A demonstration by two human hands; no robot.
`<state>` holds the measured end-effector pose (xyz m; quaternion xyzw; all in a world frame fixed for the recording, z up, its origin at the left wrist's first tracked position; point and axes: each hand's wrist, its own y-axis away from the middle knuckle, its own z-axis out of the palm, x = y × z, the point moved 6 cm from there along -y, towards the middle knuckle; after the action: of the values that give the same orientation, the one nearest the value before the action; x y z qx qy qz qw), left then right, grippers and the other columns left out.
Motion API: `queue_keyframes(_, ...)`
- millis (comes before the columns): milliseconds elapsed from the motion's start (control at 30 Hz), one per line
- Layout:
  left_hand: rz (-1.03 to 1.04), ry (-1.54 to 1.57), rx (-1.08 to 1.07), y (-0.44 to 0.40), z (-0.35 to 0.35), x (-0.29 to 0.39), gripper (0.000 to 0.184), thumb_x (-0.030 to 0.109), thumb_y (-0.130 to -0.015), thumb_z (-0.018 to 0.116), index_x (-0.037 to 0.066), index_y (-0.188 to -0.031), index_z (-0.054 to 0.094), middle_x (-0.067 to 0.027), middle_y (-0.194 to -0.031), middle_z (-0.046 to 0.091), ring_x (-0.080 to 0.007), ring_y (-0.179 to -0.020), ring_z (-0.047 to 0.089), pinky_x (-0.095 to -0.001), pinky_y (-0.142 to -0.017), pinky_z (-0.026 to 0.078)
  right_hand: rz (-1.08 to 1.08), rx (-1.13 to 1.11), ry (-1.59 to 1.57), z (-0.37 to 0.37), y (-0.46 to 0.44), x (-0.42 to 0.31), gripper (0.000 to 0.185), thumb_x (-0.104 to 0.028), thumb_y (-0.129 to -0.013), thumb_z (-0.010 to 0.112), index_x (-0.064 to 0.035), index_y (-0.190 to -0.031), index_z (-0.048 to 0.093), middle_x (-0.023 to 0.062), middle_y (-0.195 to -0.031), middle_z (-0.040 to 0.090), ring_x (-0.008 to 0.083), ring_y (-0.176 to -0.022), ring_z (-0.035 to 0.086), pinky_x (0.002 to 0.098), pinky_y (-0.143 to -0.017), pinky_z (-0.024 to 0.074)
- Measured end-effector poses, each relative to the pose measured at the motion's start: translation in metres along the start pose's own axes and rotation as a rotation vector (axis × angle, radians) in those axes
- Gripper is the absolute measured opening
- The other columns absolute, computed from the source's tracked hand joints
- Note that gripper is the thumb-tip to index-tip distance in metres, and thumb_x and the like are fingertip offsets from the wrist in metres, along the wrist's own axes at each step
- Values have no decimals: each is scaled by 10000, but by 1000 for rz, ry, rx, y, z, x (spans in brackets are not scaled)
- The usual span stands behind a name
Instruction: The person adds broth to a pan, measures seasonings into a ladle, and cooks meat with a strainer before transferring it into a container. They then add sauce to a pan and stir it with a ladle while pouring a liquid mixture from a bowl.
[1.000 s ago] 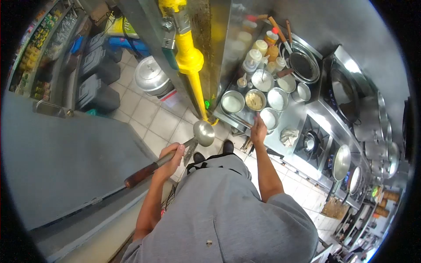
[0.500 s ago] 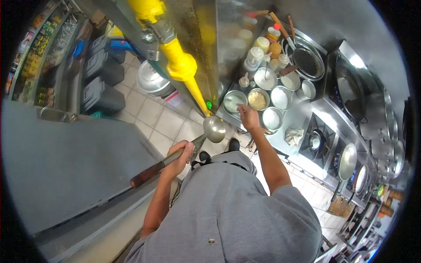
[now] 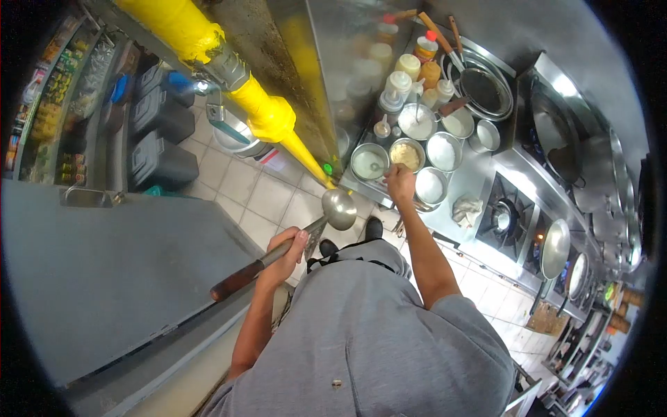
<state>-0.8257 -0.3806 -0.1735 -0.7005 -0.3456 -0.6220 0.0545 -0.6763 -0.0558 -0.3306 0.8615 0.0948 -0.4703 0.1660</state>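
My left hand point(image 3: 283, 256) is wrapped round the shaft of a large ladle point(image 3: 275, 252) with a wooden grip. The ladle's round metal bowl point(image 3: 339, 209) hangs out over the tiled floor. My right hand point(image 3: 399, 184) is at the near rim of a metal container of pale yellow, crumbly stuff point(image 3: 405, 154). Its fingers are pinched together, and whatever they hold is hidden. To the left is a container of whitish contents point(image 3: 365, 164), with a small spoon point(image 3: 376, 167) in it. White powder fills the containers to the right point(image 3: 442, 151) and nearer me point(image 3: 430, 186).
Squeeze bottles point(image 3: 398, 82) and strainers point(image 3: 481, 90) stand behind the containers. A crumpled cloth point(image 3: 466, 210) lies beside a gas burner point(image 3: 501, 219). Pans point(image 3: 554, 250) sit further right. A yellow pipe point(image 3: 267, 115) runs down in front, and a grey surface point(image 3: 125, 271) is at left.
My right hand has shifted slightly right, from beside the whitish container to the crumbly yellow one. The spoon in the whitish container now shows. My left hand still holds the ladle.
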Motion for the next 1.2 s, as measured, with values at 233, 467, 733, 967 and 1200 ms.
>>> queue_keyframes(233,14,-40,-28,-5,0,15,420,348,-1054,543,37,-772,559,-6,-635,505,-92,-558,480,-280,-524,386,-181,5,198,0,-4,-2,313,-251,-1024,522,5,-973,695,137,-772,744,227,-661,737,381,-681,573)
queue_keyframes(467,55,5,-9,-6,-2,29,392,321,-1052,548,49,-770,570,-1,-624,500,-78,-554,454,-275,-517,366,210,-102,-387,24,4,35,283,-186,-1015,533,57,-1030,676,160,-820,740,204,-683,729,318,-548,550)
queue_keyframes(733,88,12,-56,-17,7,46,399,311,-1063,526,52,-759,536,0,-633,489,-84,-568,461,-270,-542,384,255,-53,-674,-12,-8,46,259,-148,-1011,541,85,-993,652,176,-837,740,206,-658,719,293,-543,536)
queue_keyframes(967,135,25,-102,-41,22,51,387,309,-1067,515,57,-774,524,-14,-635,508,-103,-577,491,-274,-565,412,65,-130,-553,-50,27,-18,279,-176,-1030,542,74,-1033,667,166,-847,745,206,-674,719,302,-593,547)
queue_keyframes(1200,138,49,-146,-54,33,54,385,317,-1063,517,53,-784,527,-23,-646,519,-108,-582,505,-275,-573,421,-214,170,117,-94,22,-45,172,-153,-970,577,-56,-1013,713,209,-836,716,416,-750,689,481,-672,536)
